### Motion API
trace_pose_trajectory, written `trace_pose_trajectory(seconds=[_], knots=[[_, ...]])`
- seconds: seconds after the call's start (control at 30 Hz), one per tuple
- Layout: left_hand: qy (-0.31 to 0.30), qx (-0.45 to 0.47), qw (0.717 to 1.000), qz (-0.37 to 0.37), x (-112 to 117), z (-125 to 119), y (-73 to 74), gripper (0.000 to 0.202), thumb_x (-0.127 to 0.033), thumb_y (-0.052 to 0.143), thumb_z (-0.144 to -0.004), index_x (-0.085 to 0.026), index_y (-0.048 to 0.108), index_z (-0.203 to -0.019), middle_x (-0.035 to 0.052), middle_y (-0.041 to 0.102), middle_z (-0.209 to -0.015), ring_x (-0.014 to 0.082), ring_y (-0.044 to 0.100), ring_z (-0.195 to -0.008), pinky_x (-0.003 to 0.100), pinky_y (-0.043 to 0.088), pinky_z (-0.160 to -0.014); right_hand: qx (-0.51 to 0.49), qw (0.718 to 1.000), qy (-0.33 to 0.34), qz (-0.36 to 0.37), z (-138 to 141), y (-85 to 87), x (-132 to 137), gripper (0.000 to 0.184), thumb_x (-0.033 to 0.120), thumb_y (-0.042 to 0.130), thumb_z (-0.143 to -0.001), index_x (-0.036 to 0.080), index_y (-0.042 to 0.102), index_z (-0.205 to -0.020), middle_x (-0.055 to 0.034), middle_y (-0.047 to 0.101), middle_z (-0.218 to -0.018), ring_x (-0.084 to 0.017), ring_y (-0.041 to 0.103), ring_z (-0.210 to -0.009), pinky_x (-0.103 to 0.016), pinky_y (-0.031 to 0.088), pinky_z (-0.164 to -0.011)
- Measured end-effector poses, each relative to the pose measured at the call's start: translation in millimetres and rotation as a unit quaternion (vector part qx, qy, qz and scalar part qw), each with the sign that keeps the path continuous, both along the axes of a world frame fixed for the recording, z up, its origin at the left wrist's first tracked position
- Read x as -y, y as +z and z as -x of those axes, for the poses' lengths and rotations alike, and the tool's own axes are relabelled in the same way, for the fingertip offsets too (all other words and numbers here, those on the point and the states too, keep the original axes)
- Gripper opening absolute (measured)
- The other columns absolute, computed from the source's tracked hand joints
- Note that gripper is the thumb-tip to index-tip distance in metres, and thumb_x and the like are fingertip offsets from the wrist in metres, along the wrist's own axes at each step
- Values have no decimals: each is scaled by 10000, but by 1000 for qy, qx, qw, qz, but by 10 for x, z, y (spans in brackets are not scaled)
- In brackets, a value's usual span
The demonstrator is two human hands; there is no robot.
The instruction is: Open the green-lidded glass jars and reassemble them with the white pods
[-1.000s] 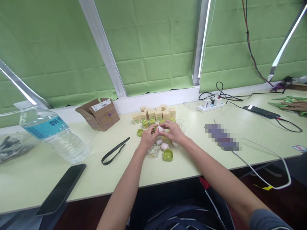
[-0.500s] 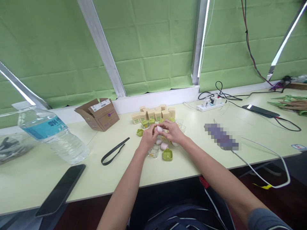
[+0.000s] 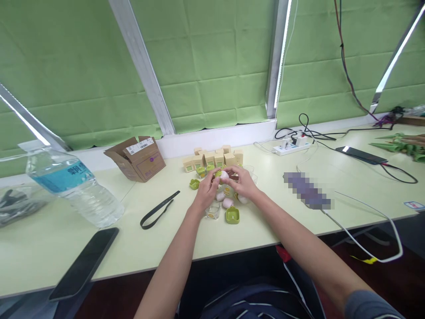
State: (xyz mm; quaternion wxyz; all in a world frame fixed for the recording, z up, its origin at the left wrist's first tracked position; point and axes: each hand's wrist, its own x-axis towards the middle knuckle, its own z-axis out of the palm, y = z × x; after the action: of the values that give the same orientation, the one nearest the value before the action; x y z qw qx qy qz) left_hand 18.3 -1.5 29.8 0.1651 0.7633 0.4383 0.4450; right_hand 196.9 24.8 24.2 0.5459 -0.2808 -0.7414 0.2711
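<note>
Green lid (image 3: pixel 218 174) and white piece (image 3: pixel 225 175) sit between both hands, over a cluster of parts on the table (image 3: pixel 159 248). Grip state: left hand (image 3: pixel 206 191) fingertips are closed on the lid; right hand (image 3: pixel 245 182) fingertips are closed on the white piece. I cannot tell whether these two parts are joined. Step in hand, as I judge it: fitting lid and white piece together. Next move calls for a steady left hold and light, aligned pressure from the right. Clearances: a glass cup (image 3: pixel 213 211), loose pieces (image 3: pixel 228 203) and a second lid (image 3: pixel 232 215) lie near the hands, on my side; boxes (image 3: pixel 210 158) stand behind. Room: I find bare surface leftward, between cup and strap (image 3: pixel 157 209), and from the second lid to the front edge.
</note>
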Motion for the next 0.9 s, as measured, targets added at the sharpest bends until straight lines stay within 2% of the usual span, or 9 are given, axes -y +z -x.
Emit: trace_pose_trajectory(seconds=[0.23, 0.53, 0.73, 0.9], knots=[[-51, -7, 999, -15, 56, 4, 35, 515, -332, 559, -881, -237, 441, -1373, 98, 585, -1304, 208, 620, -956, 331, 500, -809, -20, 999, -6, 31, 7, 18, -1, 350, 483, 679, -816, 189, 668, -1007, -65, 649, -937, -167, 606, -802, -296, 562, -695], [-23, -28, 999, -34, 47, -71, 43, 414, -271, 567, -868, -231, 528, -1278, 77, 625, -1259, 207, 628, -1031, 325, 502, -868, 7, 999, -28, 34, 45, 6, 10, 273, 408, 686, -821, 182, 674, -975, -40, 680, -877, -163, 624, -782, -308, 534, -744], [-23, -34, 997, -60, 18, -72, 27, 444, -188, 574, -834, -225, 543, -1276, 63, 635, -1260, 198, 629, -1063, 318, 502, -891, 12, 999, -29, 34, 41, 36, 34, 270, 412, 636, -857, 183, 672, -994, -44, 687, -901, -170, 632, -811, -310, 518, -756], [-18, -31, 997, -69, 21, -71, 30, 452, -197, 592, -823, -213, 551, -1272, 59, 651, -1243, 193, 639, -1057, 307, 507, -894, 13, 999, -28, 35, 35, 41, 35, 277, 418, 616, -865, 186, 675, -1004, -42, 694, -883, -169, 633, -787, -302, 513, -726]])
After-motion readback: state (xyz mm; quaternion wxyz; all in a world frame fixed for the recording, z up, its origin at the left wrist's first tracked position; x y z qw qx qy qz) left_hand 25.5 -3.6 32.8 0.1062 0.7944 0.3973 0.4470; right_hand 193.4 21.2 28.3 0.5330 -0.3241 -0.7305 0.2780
